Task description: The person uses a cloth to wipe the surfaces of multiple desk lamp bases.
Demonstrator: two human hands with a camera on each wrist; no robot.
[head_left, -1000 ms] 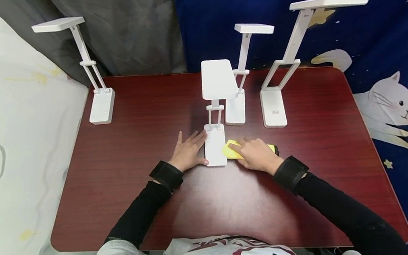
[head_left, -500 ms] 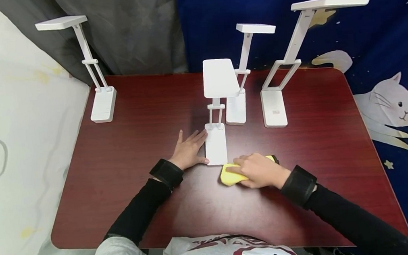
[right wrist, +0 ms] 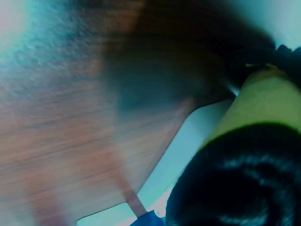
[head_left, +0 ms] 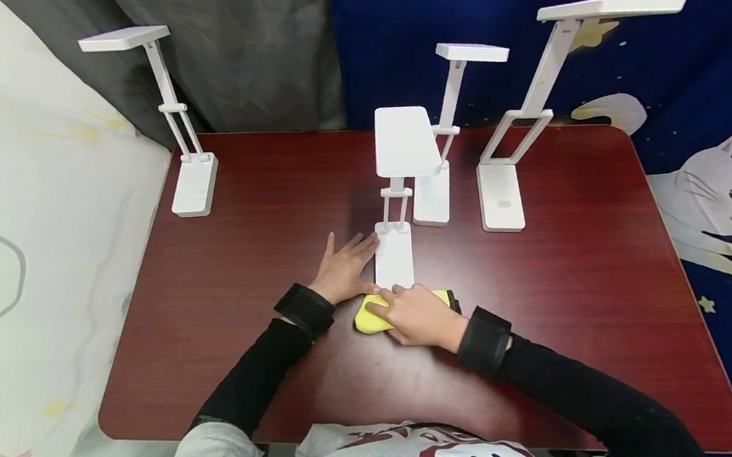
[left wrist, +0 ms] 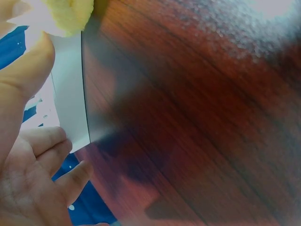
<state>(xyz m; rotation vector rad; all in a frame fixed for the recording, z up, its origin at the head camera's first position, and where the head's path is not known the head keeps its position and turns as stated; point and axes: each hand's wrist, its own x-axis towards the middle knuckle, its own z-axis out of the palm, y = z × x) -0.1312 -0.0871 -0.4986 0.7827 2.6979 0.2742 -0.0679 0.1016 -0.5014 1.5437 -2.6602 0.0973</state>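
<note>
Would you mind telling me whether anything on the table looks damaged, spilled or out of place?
Nothing stands out: all four white lamps stand upright, no spill shows, and the right hand holds the yellow cloth.

Your cloth (head_left: 369, 320) is yellow with a dark edge, and the lamps (head_left: 394, 255) are white. You have a reddish-brown, wood-grained worktop (head_left: 273, 207), black wristbands (head_left: 306, 309) and sleeves (head_left: 255, 380), a grey drape (head_left: 253, 57) and a deep-blue curtain (head_left: 386, 9) printed with yellow stars (head_left: 591, 33) and a white cat (head_left: 722, 190).
</note>
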